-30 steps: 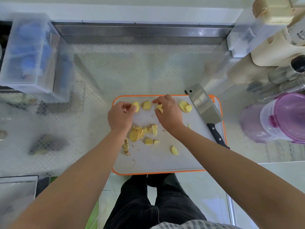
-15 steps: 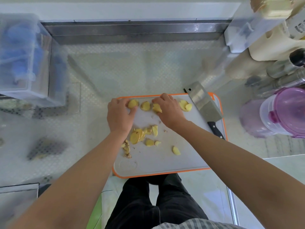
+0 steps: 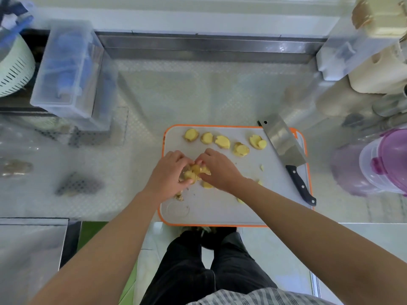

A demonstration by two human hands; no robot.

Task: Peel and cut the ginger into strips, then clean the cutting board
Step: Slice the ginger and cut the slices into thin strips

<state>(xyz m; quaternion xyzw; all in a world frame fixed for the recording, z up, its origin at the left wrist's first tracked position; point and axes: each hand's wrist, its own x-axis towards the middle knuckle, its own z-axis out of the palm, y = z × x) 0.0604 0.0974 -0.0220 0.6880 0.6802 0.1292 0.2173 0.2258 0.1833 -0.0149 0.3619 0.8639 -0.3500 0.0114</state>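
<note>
Head view: a person's left hand & right hand meet over the middle of the orange-rimmed cutting board on the worktop, fingers of both curled round a small heap of ginger slices. A far row of five more slices lines the board's far edge. The cleaver rests untouched at the board's right, handle pointing near. Step in hand, apparently: laying out slices before cutting strips. Next move likely calls for lifting one slice w/o scattering the heap.
</note>
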